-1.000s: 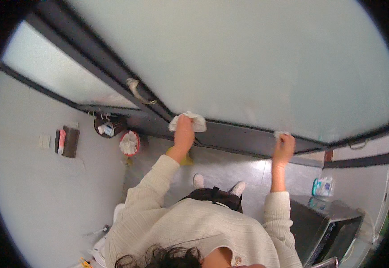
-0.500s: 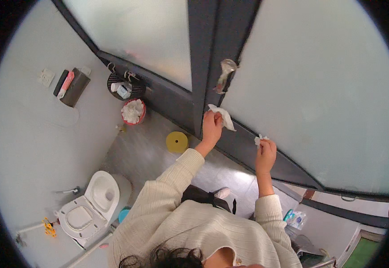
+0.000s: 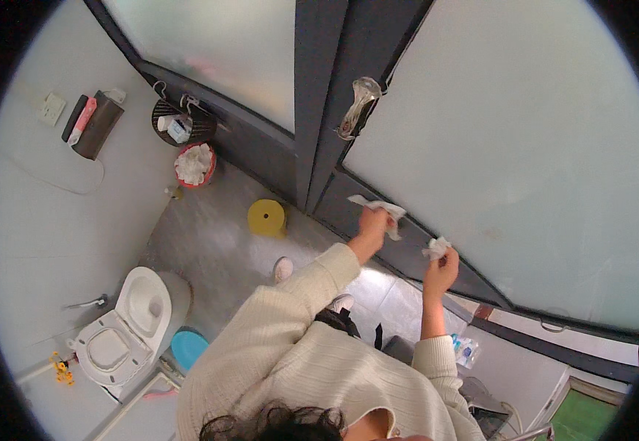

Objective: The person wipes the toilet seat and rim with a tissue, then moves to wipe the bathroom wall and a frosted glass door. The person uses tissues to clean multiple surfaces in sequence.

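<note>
In front of the grey door frame, my left hand (image 3: 370, 226) is closed on a white tissue (image 3: 367, 203) that spreads out past the fingers. That tissue lies over the lower dark panel of the door, just below the frosted glass (image 3: 510, 147); whether it presses on the panel I cannot tell. To its right, my right hand (image 3: 441, 273) pinches a crumpled white tissue (image 3: 437, 248) close to the glass's lower edge. Above my left hand is the door handle (image 3: 358, 109), which looks clear and shiny.
A yellow round stool (image 3: 266, 217) stands on the grey floor to the left. Beyond it are a red-rimmed bin (image 3: 195, 165) full of white paper and a black basket (image 3: 180, 126). A toilet (image 3: 143, 303) with raised lid and a blue basin (image 3: 189, 348) are at lower left.
My left hand has moved right and down with its tissue, from beside the door's edge onto the lower panel. My right hand has shifted slightly lower, and the view has swung a little right.
</note>
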